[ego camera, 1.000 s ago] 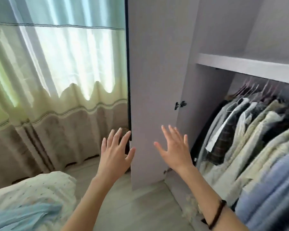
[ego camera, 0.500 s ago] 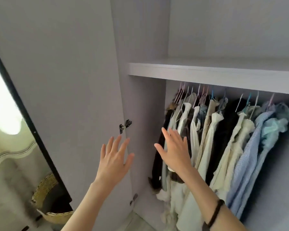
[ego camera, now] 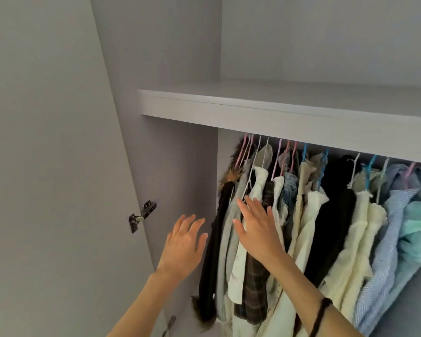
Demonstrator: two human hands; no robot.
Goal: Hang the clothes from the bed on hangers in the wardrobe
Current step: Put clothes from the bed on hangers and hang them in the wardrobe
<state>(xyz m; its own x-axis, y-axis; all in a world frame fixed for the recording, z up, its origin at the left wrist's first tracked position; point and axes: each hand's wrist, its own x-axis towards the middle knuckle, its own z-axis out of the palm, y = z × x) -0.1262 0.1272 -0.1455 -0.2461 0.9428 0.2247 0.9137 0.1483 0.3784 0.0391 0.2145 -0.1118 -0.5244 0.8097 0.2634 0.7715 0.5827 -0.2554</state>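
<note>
Both hands were raised toward the open wardrobe, fingers straight and spread, and neither held anything. The left hand hovered in front of the bare left side wall, near the door's hinge. The right hand was at the leftmost hanging clothes; whether it touched them could not be told. Its flat palm suggested a readiness to push garments aside, probably to find a free hanger. The hangers, pink, white and blue, hung in a row just under the shelf, each apparently already carrying a garment, so the row was crowded. A black fur-trimmed coat hung farthest left. The bed and its clothes were out of view, so no hanging had visibly begun.
</note>
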